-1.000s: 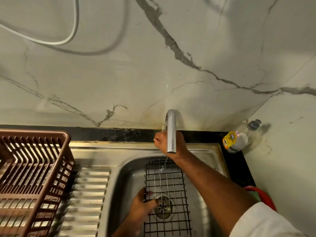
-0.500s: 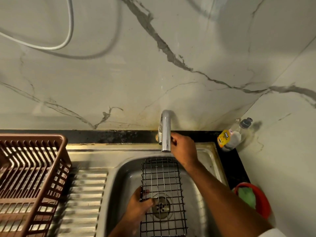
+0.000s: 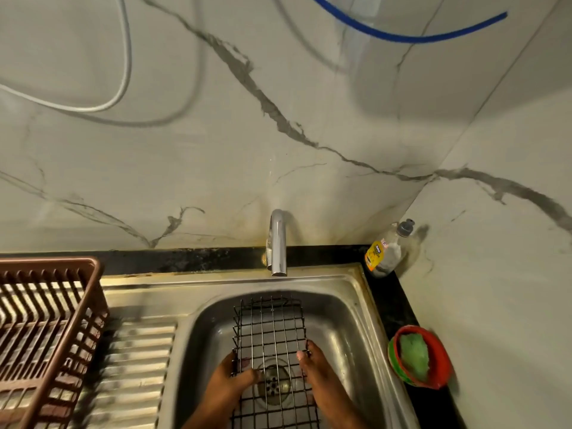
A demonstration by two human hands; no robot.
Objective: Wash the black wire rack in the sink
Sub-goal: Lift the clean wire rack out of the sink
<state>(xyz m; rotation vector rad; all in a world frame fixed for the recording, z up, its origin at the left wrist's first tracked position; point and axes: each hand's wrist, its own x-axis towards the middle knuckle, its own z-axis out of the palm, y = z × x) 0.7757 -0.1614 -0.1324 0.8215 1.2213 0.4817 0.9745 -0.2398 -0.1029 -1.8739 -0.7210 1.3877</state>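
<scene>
Fingers curl over both long edges of the black wire rack (image 3: pixel 272 345): the left hand (image 3: pixel 230 383) grips its left side, thumb hooked across the wires, while the right hand (image 3: pixel 318 371) clasps the right side. The rack lies in the steel sink (image 3: pixel 349 308) above the drain (image 3: pixel 274 383), below the chrome tap (image 3: pixel 277 243). A brown dish basket (image 3: pixel 46 323) stands on the drainboard, a soap bottle (image 3: pixel 385 250) in the corner.

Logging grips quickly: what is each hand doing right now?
Left hand: closed on the left edge of the wire rack, thumb on top.
Right hand: gripping the rack's right edge.
</scene>
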